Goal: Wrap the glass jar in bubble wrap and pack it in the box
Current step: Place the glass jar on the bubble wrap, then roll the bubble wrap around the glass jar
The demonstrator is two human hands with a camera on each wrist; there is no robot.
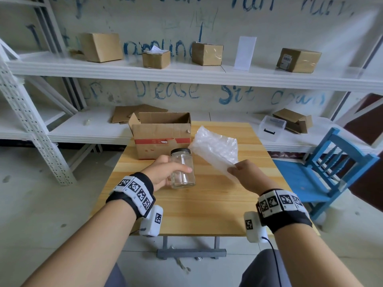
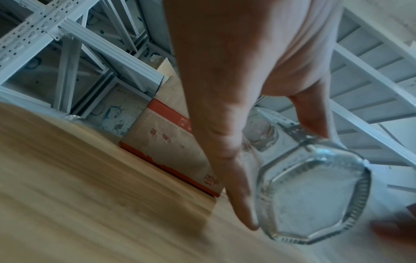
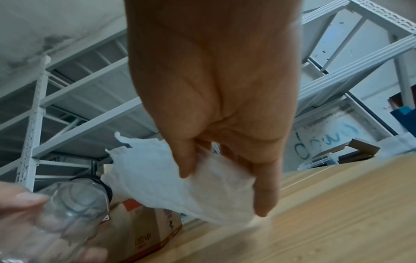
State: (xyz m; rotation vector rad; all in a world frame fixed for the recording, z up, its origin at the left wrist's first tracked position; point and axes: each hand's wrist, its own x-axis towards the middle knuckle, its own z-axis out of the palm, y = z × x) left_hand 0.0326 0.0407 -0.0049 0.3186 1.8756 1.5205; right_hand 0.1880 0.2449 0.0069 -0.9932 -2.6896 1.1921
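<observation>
The wall (image 1: 186, 27) behind the shelves carries blue hand-painted lettering; the lower line reads "please sit down", the last word faint in the head view but legible as "down" in the right wrist view (image 3: 326, 140). The upper lines are partly hidden by cartons and cannot be read. The box (image 1: 161, 139) bears red print below its red band; the characters are blurred in every view and illegible. A carton (image 1: 298, 60) on the top shelf has a white label, too small to read. The wristbands (image 1: 134, 190) show black-and-white coded squares, no text.
</observation>
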